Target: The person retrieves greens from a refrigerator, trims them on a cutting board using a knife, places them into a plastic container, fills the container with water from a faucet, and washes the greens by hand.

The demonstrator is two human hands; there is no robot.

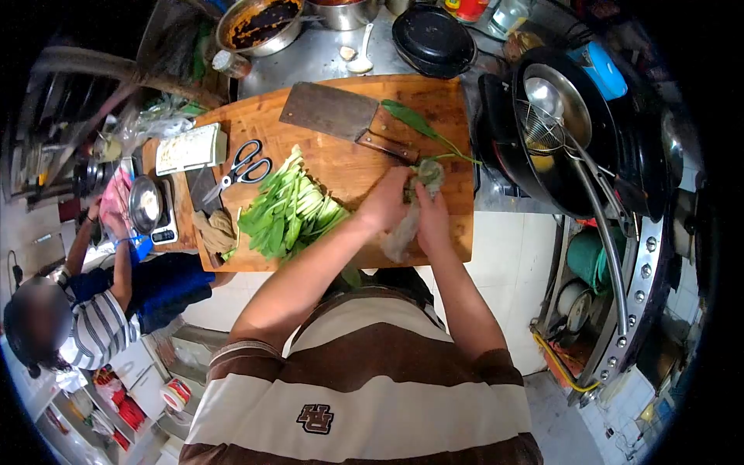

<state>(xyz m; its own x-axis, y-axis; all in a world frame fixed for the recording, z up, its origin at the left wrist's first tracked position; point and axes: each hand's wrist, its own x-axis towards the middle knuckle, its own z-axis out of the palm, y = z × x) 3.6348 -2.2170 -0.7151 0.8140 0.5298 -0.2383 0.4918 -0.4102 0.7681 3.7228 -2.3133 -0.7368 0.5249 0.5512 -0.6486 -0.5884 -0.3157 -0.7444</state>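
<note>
My left hand (pixel 385 199) and my right hand (pixel 432 220) are closed around a crumpled, pale grey-green cloth or bag (pixel 402 235) at the right part of the wooden board (pixel 360 174). What exactly it is, I cannot make out. Just beyond my hands lies a leafy green stalk (pixel 411 118). A cleaver (pixel 329 110) rests flat above them, its wooden handle close to my left hand. Left of my forearm spreads a pile of cut green vegetables (pixel 291 211). Black-handled scissors (pixel 242 168) lie open beyond the pile.
A white box (pixel 191 149), a second blade (pixel 203 188) and a brown cloth (pixel 216 232) occupy the board's left side. Woks (pixel 570 186) with a strainer stand right; a lidded black pan (pixel 434 40) and bowls sit behind. A person (pixel 101 325) works at far left.
</note>
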